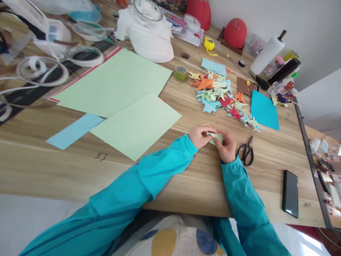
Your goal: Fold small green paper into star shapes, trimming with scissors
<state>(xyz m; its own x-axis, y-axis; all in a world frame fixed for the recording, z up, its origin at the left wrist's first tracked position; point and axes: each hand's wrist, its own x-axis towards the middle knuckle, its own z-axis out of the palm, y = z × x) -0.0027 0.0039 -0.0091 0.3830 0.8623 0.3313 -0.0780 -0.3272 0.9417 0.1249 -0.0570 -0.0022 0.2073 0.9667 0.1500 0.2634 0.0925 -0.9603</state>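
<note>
Align, then crease

The fingers of your left hand (199,136) and right hand (227,145) pinch the paper (219,137), toward the front edge of the desk (197,190). Probably folding: match edges before pressing.

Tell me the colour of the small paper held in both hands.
The small paper is pale green, seen best in the head view.

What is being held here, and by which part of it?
A small pale green paper, held near its left end by the left hand and near its right by the right hand.
</note>
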